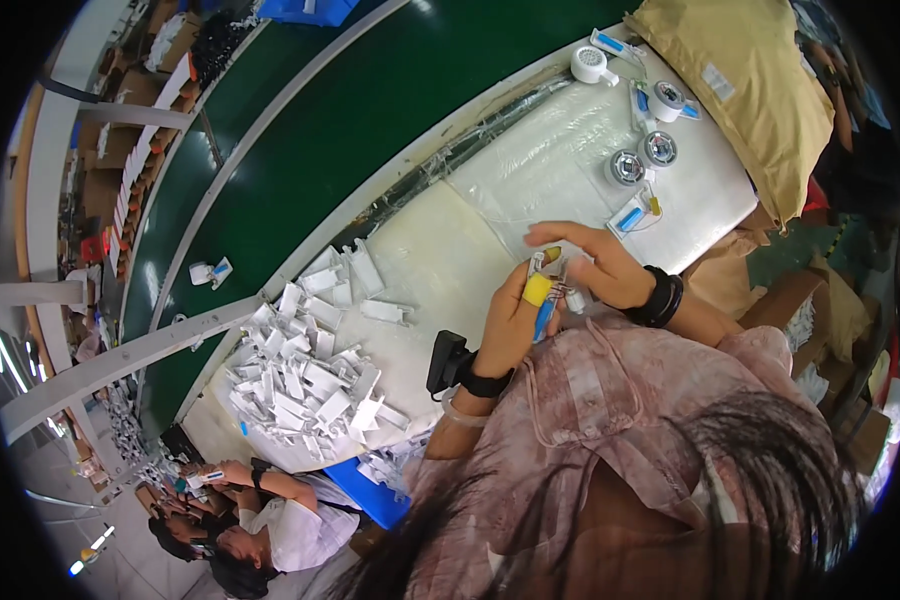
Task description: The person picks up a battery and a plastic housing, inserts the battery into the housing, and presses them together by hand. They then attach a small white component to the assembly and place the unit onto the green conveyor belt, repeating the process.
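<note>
Close to my body, my left hand point(511, 312) is closed around a small wired assembly with a yellow block point(537, 290), a blue part point(544, 320) and thin wires. My right hand point(610, 268) is at its upper right side, fingers apart and forefinger stretched to the left over it. A small white piece point(575, 299) shows just below the right thumb; what bears it is hidden. On the work surface point(660, 225) beyond my right hand lie round white-and-grey units point(626, 168) wired to white holders with blue parts point(629, 216).
A large pile of white plastic housings point(305, 385) covers the left of the table. Past its far edge runs a green conveyor belt point(300, 150) carrying a white unit point(208, 272). A brown paper sack point(745, 95) stands at the right. Another person point(295, 520) works at lower left beside a blue bin point(375, 495).
</note>
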Motion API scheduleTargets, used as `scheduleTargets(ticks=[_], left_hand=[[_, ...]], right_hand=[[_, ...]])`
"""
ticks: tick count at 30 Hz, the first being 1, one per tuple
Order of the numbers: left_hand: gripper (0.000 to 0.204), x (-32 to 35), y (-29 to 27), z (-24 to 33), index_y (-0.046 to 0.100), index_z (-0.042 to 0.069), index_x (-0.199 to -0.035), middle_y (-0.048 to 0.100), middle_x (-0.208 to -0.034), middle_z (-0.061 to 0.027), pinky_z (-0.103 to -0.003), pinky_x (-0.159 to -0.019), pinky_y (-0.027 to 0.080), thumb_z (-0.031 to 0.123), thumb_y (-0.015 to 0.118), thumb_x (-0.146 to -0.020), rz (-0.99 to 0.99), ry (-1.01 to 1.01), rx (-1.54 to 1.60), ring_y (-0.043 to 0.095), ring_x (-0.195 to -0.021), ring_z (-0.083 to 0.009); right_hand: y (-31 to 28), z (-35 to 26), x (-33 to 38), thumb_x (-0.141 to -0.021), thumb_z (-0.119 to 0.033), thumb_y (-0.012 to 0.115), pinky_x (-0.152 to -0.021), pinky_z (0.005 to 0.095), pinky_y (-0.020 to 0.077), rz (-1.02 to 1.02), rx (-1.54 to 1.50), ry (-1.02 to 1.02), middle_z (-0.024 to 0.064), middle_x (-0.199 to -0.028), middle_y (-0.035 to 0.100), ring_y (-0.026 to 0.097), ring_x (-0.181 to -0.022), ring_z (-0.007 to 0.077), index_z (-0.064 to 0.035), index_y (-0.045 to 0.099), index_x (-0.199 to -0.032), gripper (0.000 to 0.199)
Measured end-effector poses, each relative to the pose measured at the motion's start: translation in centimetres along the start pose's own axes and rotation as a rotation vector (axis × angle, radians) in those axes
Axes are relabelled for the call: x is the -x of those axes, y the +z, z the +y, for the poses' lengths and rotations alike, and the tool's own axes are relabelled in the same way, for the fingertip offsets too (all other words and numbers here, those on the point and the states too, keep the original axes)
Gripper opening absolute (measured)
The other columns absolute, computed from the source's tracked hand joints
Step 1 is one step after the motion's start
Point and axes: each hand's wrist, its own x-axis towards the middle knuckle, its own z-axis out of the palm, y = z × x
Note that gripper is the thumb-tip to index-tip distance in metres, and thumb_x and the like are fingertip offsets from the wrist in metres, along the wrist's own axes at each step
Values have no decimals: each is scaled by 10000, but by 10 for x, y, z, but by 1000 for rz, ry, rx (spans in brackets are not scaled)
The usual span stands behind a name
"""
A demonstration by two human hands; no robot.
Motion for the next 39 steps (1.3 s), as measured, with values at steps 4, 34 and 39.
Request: scheduleTargets(ticks=[4, 34, 39], left_hand=[[450, -4, -8, 14, 400, 51, -1411, 595, -847, -78, -252, -509, 453, 308, 386, -1042, 9, -37, 144, 553, -562, -136], [202, -122, -45, -75, 617, 38, -1090, 647, -1060, -134, -363, -868, 470, 57, 538, -905, 24, 242, -845, 617, -1002, -252], [391, -157, 53, -92, 560, 17, -1120, 614, -1062, -151, -426, -839, 475, 128, 706, -775, -22, 568, -1264, 580, -1014, -321]], right_hand=[[-17, 16, -1, -995, -249, 466, -943, 358, 452, 172, 258, -64, 191, -1196, 616, 606, -1084, 292, 22, 509, -1290, 403], [-132, 67, 61, -815, -89, 611, -715, 401, 515, 631, 1111, 523, 134, -943, 661, 650, -794, 308, -72, 587, -1030, 217], [-118, 99, 81, -808, 33, 522, -774, 422, 511, 613, 1080, 279, 126, -918, 668, 621, -907, 335, -76, 504, -1246, 451]])
